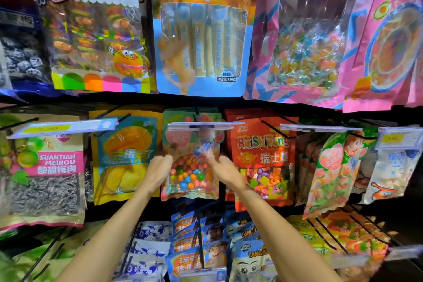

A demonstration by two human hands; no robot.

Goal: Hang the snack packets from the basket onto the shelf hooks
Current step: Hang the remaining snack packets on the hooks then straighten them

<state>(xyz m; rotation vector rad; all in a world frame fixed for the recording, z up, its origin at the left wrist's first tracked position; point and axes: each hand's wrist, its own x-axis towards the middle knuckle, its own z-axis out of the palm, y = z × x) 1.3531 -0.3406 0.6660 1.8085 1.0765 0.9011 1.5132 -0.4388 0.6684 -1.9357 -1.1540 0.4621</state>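
A packet of coloured round candies [191, 174] hangs in the middle row, under a clear price strip [201, 125]. My left hand [160, 167] grips its left edge and my right hand [223, 168] grips its right edge, both at the packet's upper half. The packet's top sits at the black hook [196, 112]; whether the hook passes through its hole is hidden by the strip. No basket is in view.
A mango packet [128, 155] hangs to the left and a red RuiShiTang candy packet [263, 158] to the right. Larger packets fill the row above. Blue packets [196, 236] on black hooks hang below my forearms. More hooks jut out at the lower right.
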